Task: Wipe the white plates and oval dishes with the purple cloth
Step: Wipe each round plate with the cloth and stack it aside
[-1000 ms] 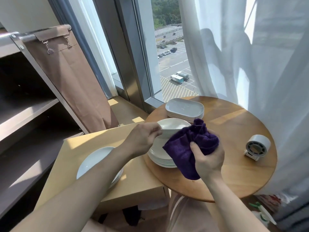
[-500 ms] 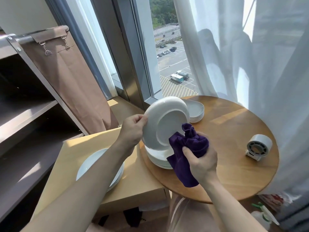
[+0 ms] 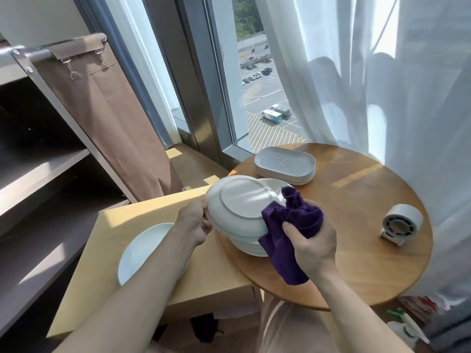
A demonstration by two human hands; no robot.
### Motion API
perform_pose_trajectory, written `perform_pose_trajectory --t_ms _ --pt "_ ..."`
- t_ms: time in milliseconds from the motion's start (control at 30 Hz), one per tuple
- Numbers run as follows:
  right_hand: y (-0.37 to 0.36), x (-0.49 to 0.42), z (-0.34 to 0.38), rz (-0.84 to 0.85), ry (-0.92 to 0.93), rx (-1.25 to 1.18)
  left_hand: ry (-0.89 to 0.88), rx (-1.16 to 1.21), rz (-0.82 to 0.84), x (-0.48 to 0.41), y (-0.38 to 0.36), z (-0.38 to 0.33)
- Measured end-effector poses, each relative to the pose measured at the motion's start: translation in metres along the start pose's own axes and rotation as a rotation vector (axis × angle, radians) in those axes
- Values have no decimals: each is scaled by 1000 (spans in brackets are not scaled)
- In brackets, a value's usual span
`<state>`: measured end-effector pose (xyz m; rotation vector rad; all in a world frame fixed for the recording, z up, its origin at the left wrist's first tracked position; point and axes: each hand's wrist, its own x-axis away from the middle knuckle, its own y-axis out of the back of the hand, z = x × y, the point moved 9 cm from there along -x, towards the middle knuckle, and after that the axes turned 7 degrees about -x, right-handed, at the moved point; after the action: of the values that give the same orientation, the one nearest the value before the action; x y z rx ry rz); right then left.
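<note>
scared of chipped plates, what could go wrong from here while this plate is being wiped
The left hand holds the held plate tilted, by one edge only; if that grip slips, it could drop onto the plate stack right below and chip.
The purple cloth in the right hand hangs a tail past the stack; it might snag and drag a plate toward the edge of the round table.
</note>
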<state>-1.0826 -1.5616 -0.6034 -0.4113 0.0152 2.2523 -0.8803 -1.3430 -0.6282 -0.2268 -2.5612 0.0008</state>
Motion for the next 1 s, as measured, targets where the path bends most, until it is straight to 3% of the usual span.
perform_pose_trajectory --t_ms 133,233,333,433,567,1000 --pt "1 -2 -4 -8 -15 -5 -24 4 -64 -7 7 12" --pt "2 -4 -9 -23 -35 12 -128 -119 -101 -9 9 6" --pt "2 -6 -11 -41 -43 26 -250 -282 -50 -5 0 -2" --pt "3 -5 -11 -45 -40 23 -264 -367 -20 -4 -5 4" --pt "4 -5 -5 -50 -25 16 -217 -382 27 -2 -16 22" --pt "20 -12 -10 -94 -41 -204 -451 -569 51 -4 -35 6"
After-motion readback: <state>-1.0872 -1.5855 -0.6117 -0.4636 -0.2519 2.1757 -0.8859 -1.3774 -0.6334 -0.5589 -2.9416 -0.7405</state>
